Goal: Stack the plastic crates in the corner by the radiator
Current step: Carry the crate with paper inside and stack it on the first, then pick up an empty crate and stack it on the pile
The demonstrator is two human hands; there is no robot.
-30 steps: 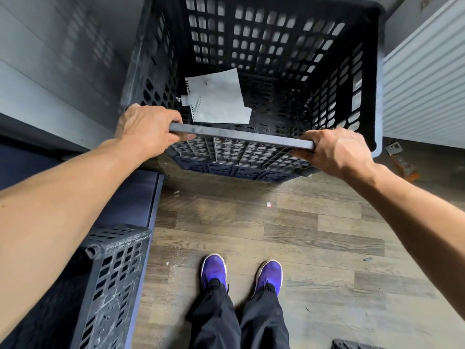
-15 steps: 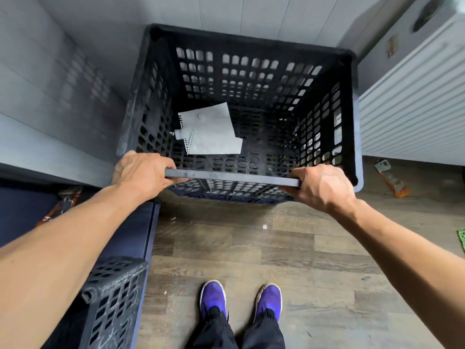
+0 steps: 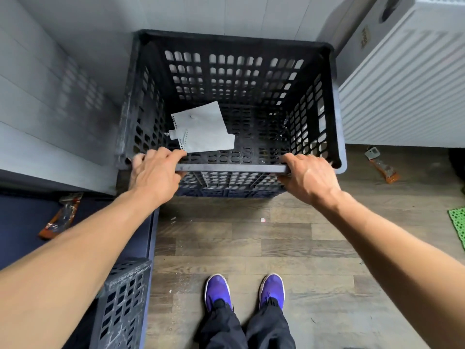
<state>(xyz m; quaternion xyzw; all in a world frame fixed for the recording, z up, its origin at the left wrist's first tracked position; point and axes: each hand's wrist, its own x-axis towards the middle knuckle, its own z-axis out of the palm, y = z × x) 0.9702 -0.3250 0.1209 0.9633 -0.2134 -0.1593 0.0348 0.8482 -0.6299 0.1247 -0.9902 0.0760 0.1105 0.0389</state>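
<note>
A black perforated plastic crate (image 3: 234,79) stands in the corner between the grey wall and the white radiator (image 3: 402,96). A dark blue edge shows beneath its near side. Torn white paper (image 3: 203,129) lies on the crate's floor. My left hand (image 3: 156,175) grips the near rim at its left end, fingers over the top and thumb below. My right hand (image 3: 309,177) grips the same rim at its right end. Another black crate (image 3: 125,298) shows partly at the lower left, behind my left forearm.
A dark blue bench or platform (image 3: 25,222) runs along the left wall with an orange-handled tool (image 3: 63,215) on it. A second orange tool (image 3: 382,167) lies on the wood floor below the radiator. A green mat edge (image 3: 459,225) shows at right. My purple shoes (image 3: 244,290) stand behind the crate.
The crate has gone down and away from me into the corner, with both hands following on the near rim. More of the wall and radiator now shows.
</note>
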